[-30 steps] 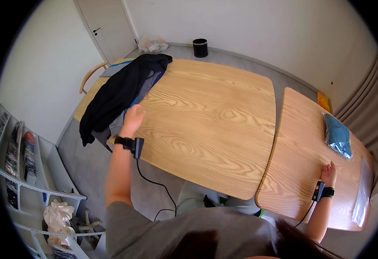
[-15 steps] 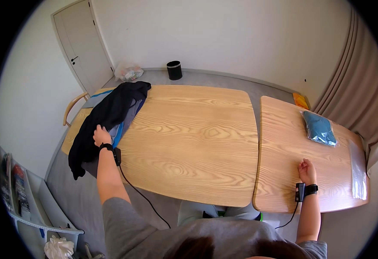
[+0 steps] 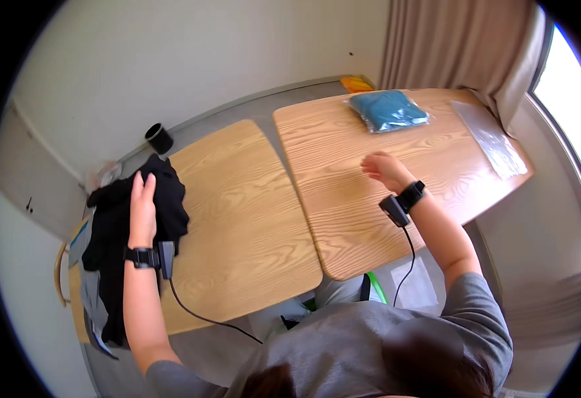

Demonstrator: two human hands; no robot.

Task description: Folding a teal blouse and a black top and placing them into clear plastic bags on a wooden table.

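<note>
— Where does the black garment [image 3: 108, 229] lie?

— Well left of the teal packet [image 3: 390, 111], beneath a left hand [image 3: 142, 212] with fingers extended, tips slightly parted; whether it touches, I cannot tell

— And the right hand [image 3: 387, 170]?

— On the person's [image 3: 350, 335] side of the packet, fingers loosely curled, nothing pinched; two flat palms would likely steady the garment better

- Part of the black clothing [image 3: 168, 202] is hidden behind the left hand [image 3: 142, 213]; whether it grips is unclear
- The grey cloth [image 3: 93, 295] is partly covered by the black clothing
- The chair [image 3: 58, 273] is mostly hidden by the table [image 3: 217, 199]
- The window [image 3: 571, 89] is cut off at the right edge
- A dark spot [image 3: 351, 54] on the wall [image 3: 237, 46] is too small to identify
</note>
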